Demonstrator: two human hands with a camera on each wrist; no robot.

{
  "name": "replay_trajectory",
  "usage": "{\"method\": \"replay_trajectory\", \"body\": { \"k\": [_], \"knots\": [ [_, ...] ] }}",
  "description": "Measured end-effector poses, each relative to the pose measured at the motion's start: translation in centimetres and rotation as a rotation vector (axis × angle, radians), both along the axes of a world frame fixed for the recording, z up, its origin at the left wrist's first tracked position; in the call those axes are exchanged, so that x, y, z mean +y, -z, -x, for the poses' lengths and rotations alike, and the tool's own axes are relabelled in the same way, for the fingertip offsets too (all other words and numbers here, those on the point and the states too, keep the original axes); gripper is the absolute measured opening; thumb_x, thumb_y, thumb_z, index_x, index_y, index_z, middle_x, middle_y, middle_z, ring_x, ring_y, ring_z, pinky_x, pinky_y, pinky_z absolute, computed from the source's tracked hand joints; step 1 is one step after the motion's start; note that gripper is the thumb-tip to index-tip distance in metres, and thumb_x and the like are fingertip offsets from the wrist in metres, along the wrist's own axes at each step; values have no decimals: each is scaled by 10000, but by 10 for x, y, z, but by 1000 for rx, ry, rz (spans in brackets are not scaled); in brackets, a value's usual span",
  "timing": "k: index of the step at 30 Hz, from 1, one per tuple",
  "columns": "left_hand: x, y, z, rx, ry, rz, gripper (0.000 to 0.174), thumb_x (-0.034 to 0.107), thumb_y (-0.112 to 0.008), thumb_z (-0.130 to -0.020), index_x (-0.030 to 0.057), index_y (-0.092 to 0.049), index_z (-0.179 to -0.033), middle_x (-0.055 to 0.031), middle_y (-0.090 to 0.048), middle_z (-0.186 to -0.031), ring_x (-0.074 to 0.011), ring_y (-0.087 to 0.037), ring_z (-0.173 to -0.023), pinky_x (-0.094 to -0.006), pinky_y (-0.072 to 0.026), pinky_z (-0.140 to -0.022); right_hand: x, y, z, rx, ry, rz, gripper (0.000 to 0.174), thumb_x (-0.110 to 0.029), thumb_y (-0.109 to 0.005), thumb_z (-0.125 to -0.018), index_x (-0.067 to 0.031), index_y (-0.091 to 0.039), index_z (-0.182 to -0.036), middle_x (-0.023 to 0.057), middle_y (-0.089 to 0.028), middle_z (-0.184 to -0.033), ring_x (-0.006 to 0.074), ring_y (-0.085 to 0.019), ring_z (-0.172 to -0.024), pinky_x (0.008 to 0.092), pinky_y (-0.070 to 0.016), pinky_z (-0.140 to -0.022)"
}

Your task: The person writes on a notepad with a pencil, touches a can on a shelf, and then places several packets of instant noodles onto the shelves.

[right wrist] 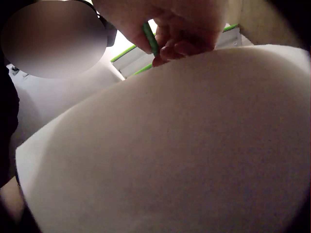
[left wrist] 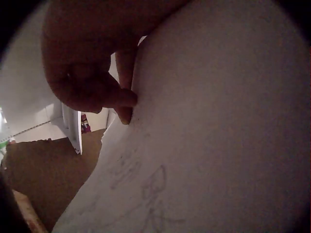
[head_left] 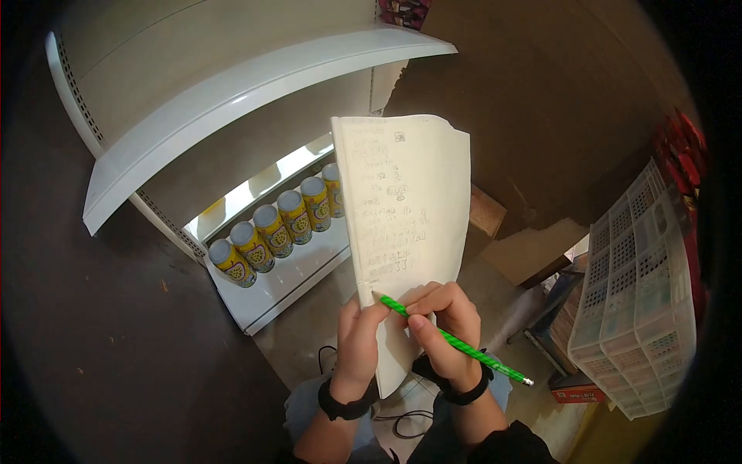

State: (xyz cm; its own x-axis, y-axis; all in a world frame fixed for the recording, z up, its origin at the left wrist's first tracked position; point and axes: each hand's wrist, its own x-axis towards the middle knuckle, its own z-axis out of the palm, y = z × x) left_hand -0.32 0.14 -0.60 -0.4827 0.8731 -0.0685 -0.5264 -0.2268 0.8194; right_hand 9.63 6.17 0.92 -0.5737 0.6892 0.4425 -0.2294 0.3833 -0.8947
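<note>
An open paper notebook (head_left: 425,216) with faint handwritten lines is held up in front of the body in the head view. My left hand (head_left: 358,344) grips its lower left edge, thumb over the page. In the left wrist view that hand (left wrist: 82,58) pinches the edge of the page (left wrist: 218,111), where pencil marks show. My right hand (head_left: 448,325) holds a green pencil (head_left: 469,349), its point at the page near the left thumb and its eraser end toward the lower right. The right wrist view shows this hand (right wrist: 194,24) and pencil (right wrist: 151,39) beyond the sheet (right wrist: 170,141).
Yellow cans with pale lids (head_left: 272,230) stand in a row on the lower white shelf (head_left: 297,271), left of the notebook. An upper shelf (head_left: 247,100) juts out above them. A white plastic crate (head_left: 634,309) stands at the right. Black cable (head_left: 406,417) lies on the floor.
</note>
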Motion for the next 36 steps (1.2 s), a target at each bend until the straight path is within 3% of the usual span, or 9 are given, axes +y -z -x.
{"method": "replay_trajectory", "body": {
  "k": [11, 14, 17, 19, 29, 31, 36],
  "knots": [
    [1, -3, -1, -75, 24, -2, 328, 122, -400, -722, -28, -493, -999, -86, -528, -938, -158, -493, -847, -251, -368, -770, -1, 2, 3, 87, 12, 124, 46, -15, -529, -725, -1, -493, -750, 86, -558, -727, 138, -524, -655, 238, -415, -600],
    [3, -4, -3, -104, -13, -41, 250, 91, -402, -737, -33, -504, -928, -67, -536, -839, -127, -492, -753, -240, -385, -685, -1, 2, 2, 52, 40, 87, 48, -13, -527, -726, -1, -491, -755, 84, -558, -724, 134, -522, -653, 236, -413, -599],
    [2, -2, -2, -95, -27, -40, 246, 90, -406, -737, -30, -506, -926, -65, -536, -841, -126, -492, -757, -240, -384, -690, 0, 1, 1, 14, 36, 16, 50, -12, -525, -727, -1, -489, -760, 83, -557, -721, 133, -521, -651, 235, -412, -600],
    [2, 0, -1, -74, 9, -2, 339, 125, -412, -724, -27, -479, -1019, -86, -523, -952, -159, -491, -859, -254, -365, -777, 0, 1, 1, 6, 24, -4, 51, -11, -524, -727, 0, -488, -762, 83, -557, -720, 133, -520, -650, 235, -412, -600],
    [3, -2, -1, -79, 14, -21, 337, 123, -414, -722, -25, -484, -1017, -87, -520, -962, -162, -487, -872, -254, -358, -791, -1, 2, 3, 11, 51, 21, 55, -6, -525, -728, 0, -488, -769, 87, -552, -735, 137, -522, -653, 237, -414, -603],
    [3, -3, -2, -116, -21, -45, 264, 93, -409, -738, -38, -497, -949, -77, -529, -892, -135, -492, -795, -250, -383, -719, 0, 2, 2, 2, 53, 10, 59, -5, -527, -727, 0, -488, -770, 87, -553, -736, 137, -523, -656, 237, -415, -602],
    [4, -1, -2, -124, -20, -44, 268, 91, -409, -735, -41, -495, -952, -80, -535, -875, -136, -494, -784, -248, -384, -712, -1, 6, 3, 27, 63, 14, 60, -6, -523, -730, -3, -483, -774, 77, -553, -714, 125, -518, -648, 230, -412, -596]
  ]
}}
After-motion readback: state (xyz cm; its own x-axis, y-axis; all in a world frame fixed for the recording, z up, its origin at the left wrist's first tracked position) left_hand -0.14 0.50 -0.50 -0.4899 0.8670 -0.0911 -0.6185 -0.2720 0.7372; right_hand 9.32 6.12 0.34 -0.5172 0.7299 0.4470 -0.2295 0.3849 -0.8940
